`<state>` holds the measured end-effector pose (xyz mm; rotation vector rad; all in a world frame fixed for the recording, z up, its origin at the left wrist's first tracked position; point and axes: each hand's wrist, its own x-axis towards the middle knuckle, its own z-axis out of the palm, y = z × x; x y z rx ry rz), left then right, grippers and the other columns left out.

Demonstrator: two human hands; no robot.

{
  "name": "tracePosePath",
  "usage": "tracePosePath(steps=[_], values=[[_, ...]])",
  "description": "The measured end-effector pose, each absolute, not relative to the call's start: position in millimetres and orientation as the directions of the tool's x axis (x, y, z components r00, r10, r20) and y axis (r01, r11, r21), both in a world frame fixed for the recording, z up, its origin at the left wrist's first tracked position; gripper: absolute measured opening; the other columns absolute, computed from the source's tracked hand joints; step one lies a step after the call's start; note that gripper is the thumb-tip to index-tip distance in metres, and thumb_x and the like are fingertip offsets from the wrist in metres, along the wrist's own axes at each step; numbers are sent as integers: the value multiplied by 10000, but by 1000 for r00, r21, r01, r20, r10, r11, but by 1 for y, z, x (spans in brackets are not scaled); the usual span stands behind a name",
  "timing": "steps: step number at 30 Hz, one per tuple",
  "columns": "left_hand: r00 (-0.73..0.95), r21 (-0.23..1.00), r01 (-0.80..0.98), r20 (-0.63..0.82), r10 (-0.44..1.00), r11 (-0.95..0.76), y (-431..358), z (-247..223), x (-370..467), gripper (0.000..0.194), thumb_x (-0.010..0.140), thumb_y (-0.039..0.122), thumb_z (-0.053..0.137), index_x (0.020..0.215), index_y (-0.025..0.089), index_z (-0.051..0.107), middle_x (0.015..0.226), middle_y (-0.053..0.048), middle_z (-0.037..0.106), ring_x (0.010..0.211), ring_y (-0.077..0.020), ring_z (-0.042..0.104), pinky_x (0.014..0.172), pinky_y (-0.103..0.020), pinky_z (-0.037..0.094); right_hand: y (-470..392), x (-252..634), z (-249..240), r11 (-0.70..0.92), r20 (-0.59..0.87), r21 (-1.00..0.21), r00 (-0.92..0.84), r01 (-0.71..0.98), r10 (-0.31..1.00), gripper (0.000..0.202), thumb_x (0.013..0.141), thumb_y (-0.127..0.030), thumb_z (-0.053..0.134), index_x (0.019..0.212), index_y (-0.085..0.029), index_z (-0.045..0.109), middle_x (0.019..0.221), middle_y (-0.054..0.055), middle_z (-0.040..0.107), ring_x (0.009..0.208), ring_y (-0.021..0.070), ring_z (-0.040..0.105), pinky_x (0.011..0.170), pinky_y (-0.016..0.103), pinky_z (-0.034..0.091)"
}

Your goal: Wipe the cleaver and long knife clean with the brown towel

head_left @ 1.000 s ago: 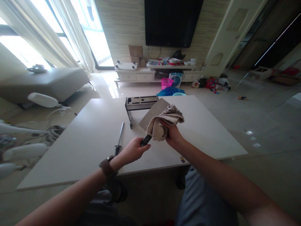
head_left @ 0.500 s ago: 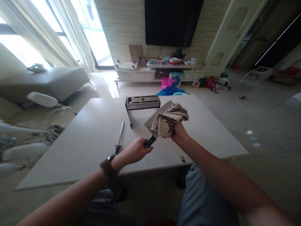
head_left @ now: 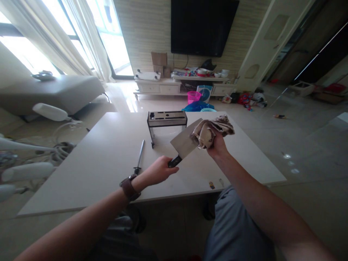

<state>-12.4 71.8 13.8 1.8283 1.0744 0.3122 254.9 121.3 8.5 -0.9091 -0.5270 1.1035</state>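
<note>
My left hand (head_left: 160,169) is closed round the black handle of a cleaver (head_left: 185,142), whose broad grey blade points up and to the right above the table. A crumpled brown and beige cloth (head_left: 206,135) is gripped in my right hand (head_left: 218,145) and lies against the right edge of the blade. Behind the blade stands a knife block (head_left: 167,117) with a slotted top and clear front. On the table left of it lies a sharpening rod (head_left: 140,154), its handle partly hidden by my left wrist.
The white table (head_left: 89,166) extends to both sides. A small sticker (head_left: 211,185) is near its front edge. Beyond it are a pink basket (head_left: 194,97), a blue bag (head_left: 198,106) and a low cabinet (head_left: 152,88). White lamp arms (head_left: 50,111) stand at the left.
My right hand and the cloth have moved right along the cleaver, uncovering more of the blade. My left hand still holds the handle and has barely moved.
</note>
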Motion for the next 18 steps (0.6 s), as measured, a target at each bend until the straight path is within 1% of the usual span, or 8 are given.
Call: tracePosePath(steps=[5, 8, 9, 11, 13, 14, 16, 18], values=[[543, 847, 512, -190, 818, -143, 69, 9, -14, 336, 873, 438, 619, 663, 210, 489, 488, 60, 444, 439, -110, 412, 445, -253, 272, 106, 221, 9, 44, -169, -796, 291, -604, 942, 391, 640, -351, 890, 973, -250, 714, 947, -13, 802, 905, 218, 744, 856, 366, 627], [546, 849, 494, -137, 826, -186, 69, 6, -14, 291, 880, 407, 609, 688, 206, 526, 517, 44, 486, 479, -128, 445, 467, -259, 325, 88, 189, 4, -3, -158, -801, 206, -599, 966, 423, 596, -329, 916, 960, -240, 721, 1007, 1, 802, 963, 228, 740, 925, 368, 604], [563, 850, 475, -94, 821, -228, 69, 5, -13, 252, 876, 378, 611, 707, 200, 556, 556, 27, 535, 525, -141, 489, 503, -263, 376, 82, 178, 2, -10, -141, -807, 177, -590, 974, 426, 582, -319, 922, 949, -236, 722, 1023, 7, 801, 977, 232, 737, 945, 368, 594], [616, 846, 417, 6, 788, -332, 71, 2, -13, 157, 863, 304, 608, 767, 182, 632, 700, -24, 657, 680, -179, 591, 653, -285, 487, 71, 162, -2, -17, -111, -822, 130, -569, 985, 437, 566, -307, 929, 943, -239, 716, 1029, 14, 800, 982, 243, 734, 964, 385, 583], [661, 834, 371, 72, 747, -408, 71, -2, -13, 123, 853, 254, 602, 837, 169, 689, 859, -66, 730, 851, -217, 643, 827, -317, 527, 64, 153, -6, -16, -98, -830, 119, -557, 988, 448, 551, -297, 932, 934, -243, 707, 1017, 16, 801, 979, 252, 732, 973, 403, 577], [673, 830, 363, 81, 735, -424, 71, -4, -13, 130, 852, 247, 603, 865, 165, 704, 910, -76, 744, 900, -228, 650, 873, -326, 529, 63, 151, -7, -11, -95, -834, 124, -552, 988, 448, 544, -293, 933, 925, -242, 703, 1005, 17, 801, 974, 255, 731, 974, 409, 575], [677, 829, 381, 51, 734, -409, 70, -6, -14, 144, 859, 246, 600, 898, 161, 710, 906, -72, 746, 873, -224, 655, 855, -328, 546, 62, 151, -8, 2, -86, -845, 139, -535, 987, 438, 538, -283, 932, 906, -238, 699, 986, 19, 800, 965, 256, 728, 979, 415, 572], [668, 838, 409, -5, 744, -361, 68, -5, -14, 149, 878, 251, 579, 890, 163, 699, 790, -47, 712, 745, -203, 641, 763, -323, 562, 62, 153, -7, 19, -66, -860, 149, -509, 987, 425, 539, -271, 927, 896, -235, 698, 972, 21, 798, 957, 255, 724, 986, 420, 569]])
